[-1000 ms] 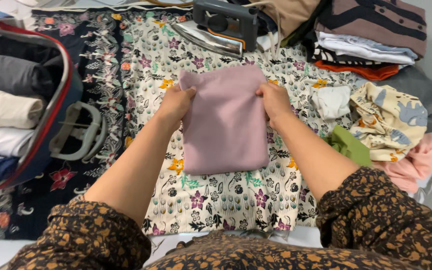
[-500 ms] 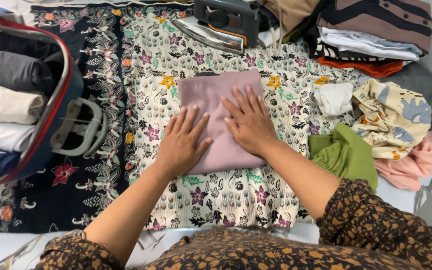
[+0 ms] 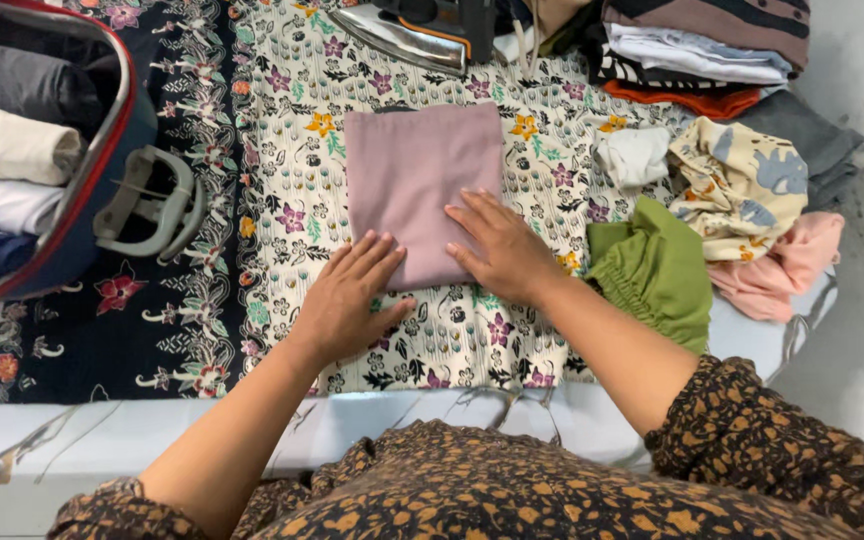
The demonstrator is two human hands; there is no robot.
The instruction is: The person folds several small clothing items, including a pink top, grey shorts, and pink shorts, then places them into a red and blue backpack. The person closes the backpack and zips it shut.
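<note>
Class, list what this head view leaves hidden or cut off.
- Iron: top cut by the frame's upper edge.
- Suitcase: left part beyond the left edge.
- Pink cloth: near edge covered by the left hand and right hand.
- Clothes stack: top cut off.

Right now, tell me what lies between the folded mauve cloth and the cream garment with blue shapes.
In the head view, between the folded mauve cloth and the cream garment with blue shapes lies a small crumpled white cloth on the floral sheet.
</note>
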